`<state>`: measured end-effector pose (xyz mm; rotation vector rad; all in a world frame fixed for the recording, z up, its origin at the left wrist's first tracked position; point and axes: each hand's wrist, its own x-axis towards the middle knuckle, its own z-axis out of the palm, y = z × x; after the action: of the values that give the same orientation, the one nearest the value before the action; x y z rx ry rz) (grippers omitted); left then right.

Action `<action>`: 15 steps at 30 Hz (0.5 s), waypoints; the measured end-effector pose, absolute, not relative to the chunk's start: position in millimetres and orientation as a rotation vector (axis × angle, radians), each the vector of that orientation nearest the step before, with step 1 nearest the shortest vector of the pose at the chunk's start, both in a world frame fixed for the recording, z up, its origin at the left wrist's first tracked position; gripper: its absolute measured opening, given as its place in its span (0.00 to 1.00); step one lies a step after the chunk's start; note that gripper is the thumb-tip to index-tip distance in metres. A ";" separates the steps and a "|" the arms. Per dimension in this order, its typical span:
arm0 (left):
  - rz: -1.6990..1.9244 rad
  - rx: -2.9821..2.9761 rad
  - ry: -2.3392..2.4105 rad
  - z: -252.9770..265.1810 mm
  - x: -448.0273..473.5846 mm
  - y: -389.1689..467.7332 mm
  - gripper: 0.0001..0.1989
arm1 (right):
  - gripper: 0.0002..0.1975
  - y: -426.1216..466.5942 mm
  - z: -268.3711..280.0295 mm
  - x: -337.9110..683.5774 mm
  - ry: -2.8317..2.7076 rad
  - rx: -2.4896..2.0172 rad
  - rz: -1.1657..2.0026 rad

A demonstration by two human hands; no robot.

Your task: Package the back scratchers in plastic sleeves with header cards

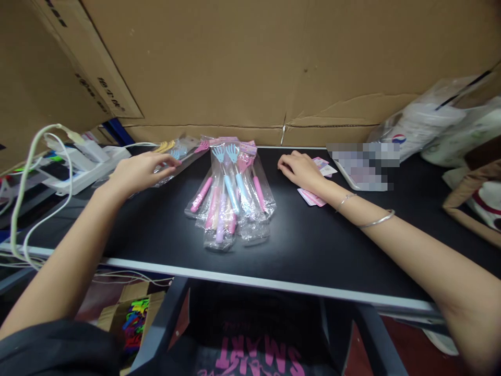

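My left hand (143,171) is open at the left, fingers stretched over or against bagged back scratchers; contact cannot be told. Among these, a yellow claw head (165,146) and a blue one (178,152) show beyond the fingers. A pile of back scratchers (225,196) in clear plastic bags lies mid-table, with blue, pink and purple handles and hand-shaped heads pointing away from me. My right hand (301,169) lies palm down on the table, fingers loosely bent, seemingly holding nothing. Small pink and white cards (311,197) stick out beneath and beside it.
A white power strip (92,169) with plugs and cables sits at left. To the right are a phone-like slab (360,172), partly blurred, a bagged cup (422,125) and a tan-strapped bag (465,198). Cardboard (235,62) walls the back. Below stands a box (111,318) of colourful pieces.
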<state>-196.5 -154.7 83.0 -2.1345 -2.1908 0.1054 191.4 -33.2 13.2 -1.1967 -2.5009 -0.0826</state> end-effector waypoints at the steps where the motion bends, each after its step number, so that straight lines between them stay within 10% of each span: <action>1: 0.085 -2.113 -2.213 77.1 -206.4 -159.5 0.25 | 0.09 -33.2 13.2 191.4 -2.501 -1.199 -0.082; 15: 0.154 -1.923 -2.370 53.0 -231.2 -177.3 0.31 | 0.08 -35.1 15.1 191.0 -2.505 -1.210 -0.072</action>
<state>-231.2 -177.3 53.0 -1.9234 -2.3701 0.1542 191.0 -35.1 15.1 -1.2102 -2.5052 -0.0721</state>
